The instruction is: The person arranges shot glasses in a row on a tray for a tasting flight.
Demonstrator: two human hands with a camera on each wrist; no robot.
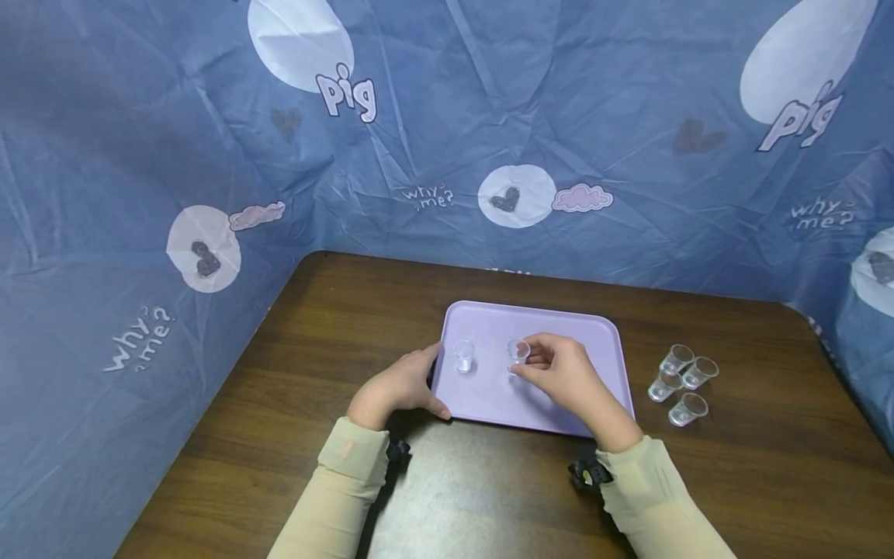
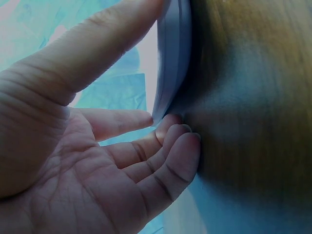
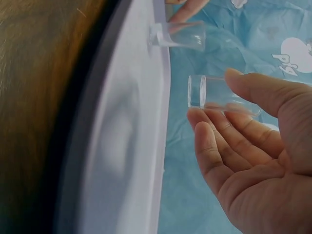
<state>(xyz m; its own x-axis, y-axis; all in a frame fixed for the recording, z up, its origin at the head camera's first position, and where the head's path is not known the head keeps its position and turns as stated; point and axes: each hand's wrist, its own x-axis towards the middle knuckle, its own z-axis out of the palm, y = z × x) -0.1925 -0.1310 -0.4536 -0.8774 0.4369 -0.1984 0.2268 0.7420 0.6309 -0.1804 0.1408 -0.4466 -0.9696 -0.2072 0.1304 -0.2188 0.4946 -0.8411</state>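
Observation:
My right hand [image 1: 567, 376] pinches a small clear shot glass [image 1: 517, 352] between thumb and fingers. In the right wrist view, a gap shows between the base of this held glass [image 3: 197, 91] and the lilac tray [image 1: 531, 318]. Another shot glass [image 1: 464, 357] stands upright on the tray, to the left. At the tray's left side is my left hand [image 1: 401, 384], its thumb at the near left corner and its fingers along the left edge. The left wrist view has the thumb [image 2: 92, 46] and index fingertip touching the tray's side [image 2: 173, 53], the other fingers slightly bent near the tabletop.
Several more clear shot glasses [image 1: 687, 409] stand close together on the brown wooden table [image 1: 754, 481], right of the tray. A blue printed cloth [image 1: 433, 116] hangs behind the table and along its sides.

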